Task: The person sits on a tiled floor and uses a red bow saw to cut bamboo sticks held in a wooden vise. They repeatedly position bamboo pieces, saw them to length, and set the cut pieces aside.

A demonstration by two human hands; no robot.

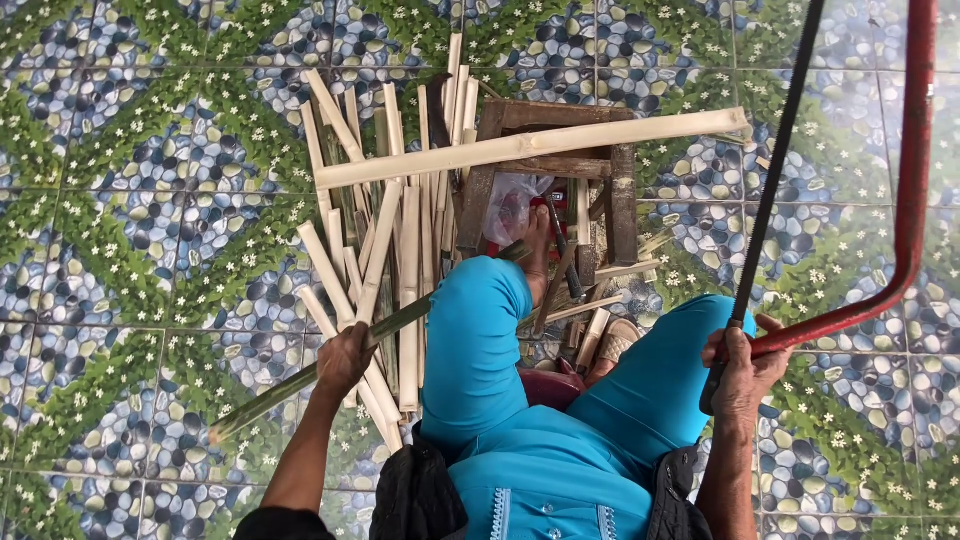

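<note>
Right, floor is tiled in a pebble-and-leaf pattern and fills the view. Pile of split bamboo strips lies at 11 o'clock of the person's knees, pale, mostly pointing to 12. One long pale bamboo pole rests across a low wooden stool frame at 12 o'clock. Person wears bright blue trousers; bare foot set on the stool. Hands well apart. Right hand at 3 o'clock is clamped on the red frame of a saw, its dark blade running up to 1 o'clock. Left hand at 9 o'clock is closed on a green bamboo strip, which slants from 8 o'clock up toward the knee.
</note>
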